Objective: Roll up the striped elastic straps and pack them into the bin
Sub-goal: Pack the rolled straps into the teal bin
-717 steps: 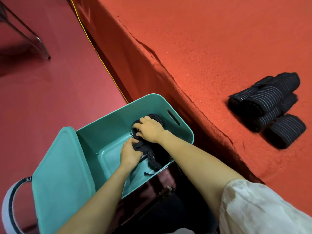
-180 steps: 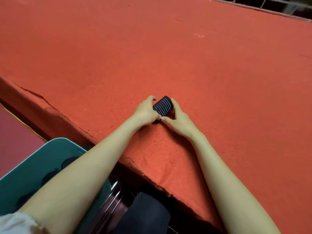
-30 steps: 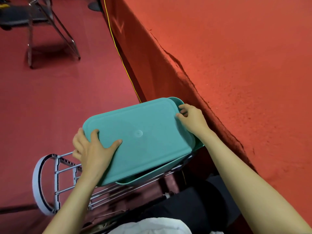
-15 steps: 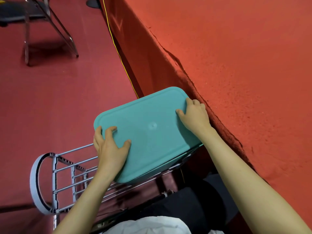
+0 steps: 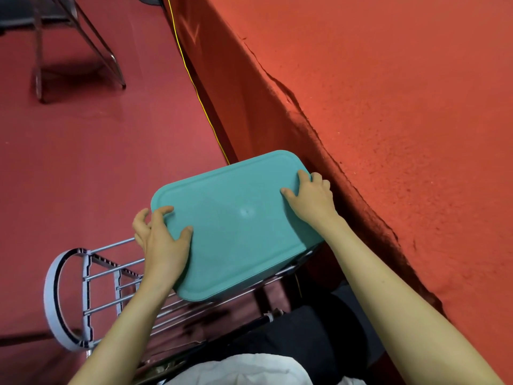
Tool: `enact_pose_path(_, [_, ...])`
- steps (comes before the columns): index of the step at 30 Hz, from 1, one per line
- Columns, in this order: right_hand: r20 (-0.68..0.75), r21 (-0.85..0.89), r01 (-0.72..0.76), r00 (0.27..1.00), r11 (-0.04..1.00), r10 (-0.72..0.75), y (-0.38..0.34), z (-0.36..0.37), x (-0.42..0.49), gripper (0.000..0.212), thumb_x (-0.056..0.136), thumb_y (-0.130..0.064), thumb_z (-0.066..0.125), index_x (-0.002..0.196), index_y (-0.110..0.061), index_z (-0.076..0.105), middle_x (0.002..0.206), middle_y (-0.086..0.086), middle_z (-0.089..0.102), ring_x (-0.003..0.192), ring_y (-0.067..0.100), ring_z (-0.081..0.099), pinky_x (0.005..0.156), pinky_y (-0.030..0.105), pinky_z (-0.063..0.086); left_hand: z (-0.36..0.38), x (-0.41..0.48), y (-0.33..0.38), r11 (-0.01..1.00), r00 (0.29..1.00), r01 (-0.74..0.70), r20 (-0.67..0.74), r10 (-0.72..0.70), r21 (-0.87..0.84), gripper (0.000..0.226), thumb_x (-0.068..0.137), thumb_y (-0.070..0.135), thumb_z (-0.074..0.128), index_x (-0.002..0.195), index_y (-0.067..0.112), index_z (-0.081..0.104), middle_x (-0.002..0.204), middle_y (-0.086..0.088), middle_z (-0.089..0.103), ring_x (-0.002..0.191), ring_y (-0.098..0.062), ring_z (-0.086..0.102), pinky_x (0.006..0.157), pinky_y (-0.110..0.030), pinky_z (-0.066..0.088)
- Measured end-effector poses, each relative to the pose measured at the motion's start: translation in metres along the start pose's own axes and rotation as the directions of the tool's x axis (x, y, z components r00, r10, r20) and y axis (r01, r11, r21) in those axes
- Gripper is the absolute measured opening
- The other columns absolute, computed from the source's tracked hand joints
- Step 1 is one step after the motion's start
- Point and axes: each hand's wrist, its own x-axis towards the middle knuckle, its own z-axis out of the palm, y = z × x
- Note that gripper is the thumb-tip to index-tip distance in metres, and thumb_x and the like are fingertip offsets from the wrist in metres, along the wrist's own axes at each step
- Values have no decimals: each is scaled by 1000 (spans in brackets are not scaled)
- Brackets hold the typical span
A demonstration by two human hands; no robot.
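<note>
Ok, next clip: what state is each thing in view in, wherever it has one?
lid: lying on the bin, covering its opening.
bin: covered, contents hidden, standing on the wire rack.
left-hand grip: fingers curled over the lid's near-left edge, thumb on top.
right-hand grip: fingers hooked over the lid's far-right corner, thumb on top.
wire rack: upright, bearing the bin.

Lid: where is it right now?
In the head view's centre, the teal lid lies flat above the metal rack, just left of the red table edge. The left hand grips its near-left edge, the right hand its far-right corner.
</note>
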Motion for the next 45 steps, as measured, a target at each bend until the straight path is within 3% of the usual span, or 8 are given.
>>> enact_pose_path(7, [-71,-77,22,997,997,-27,4,18,-5,70,95,-59,35,148,-16,22,150,18,23,128,37,31,104,46,28,1,10,-16,1000,998,-4,-67,2,-21,45,89,9,58,131,4,40,136,-16,34,128,-30,31,106,-34,24])
enact_pose_path(10, [-90,-79,16,996,997,-23,6,21,-7,70,95,-59,33,149,-17,21,153,17,20,132,35,27,106,46,26,0,20,-18,967,988,124,-65,-142,-221,48,91,17,58,133,7,36,127,-8,46,117,-27,48,97,-38,39])
enact_pose_path(13, [-86,-64,33,996,997,-38,5,21,-5,69,96,-58,33,150,-18,20,156,17,14,138,34,20,109,47,21,-1,29,-17,897,961,240,-37,-273,-372,39,92,23,57,127,12,45,119,-4,53,102,-21,57,86,-36,46])
enact_pose_path(25, [-57,-79,228,971,970,-233,-5,27,22,66,97,-59,27,152,-24,18,161,6,7,148,25,-5,117,52,-4,-2,54,-17,811,944,314,66,-325,-495,20,92,24,57,108,14,61,104,-4,66,86,-18,61,72,-30,50])
enact_pose_path(40, [-106,-141,226,964,964,-242,-5,34,34,73,90,-69,30,151,-27,23,159,0,15,143,27,12,110,43,20,2,63,-17,780,928,341,54,-369,-525,8,90,25,58,87,18,61,87,0,64,79,-20,58,74,-35,47])
enact_pose_path(42, [-97,-150,223,966,963,-239,-6,35,33,74,91,-69,29,151,-27,22,160,0,15,143,27,12,110,44,19,5,61,-17,880,957,259,-17,-290,-398,12,92,25,56,97,15,59,99,-5,63,92,-24,57,79,-36,44])
enact_pose_path(44, [-73,-166,224,968,960,-238,-7,34,33,73,92,-67,27,152,-26,19,160,1,12,144,28,10,113,46,16,8,58,-17,999,988,13,-153,-7,37,32,93,20,53,121,6,51,125,-14,53,118,-30,47,98,-40,35])
enact_pose_path(45, [-58,-172,225,970,959,-237,-8,35,32,73,93,-66,26,152,-25,17,161,2,10,145,29,7,116,48,12,11,57,-15,960,974,-118,-161,162,255,43,93,16,52,132,3,42,138,-17,43,130,-31,36,109,-41,25])
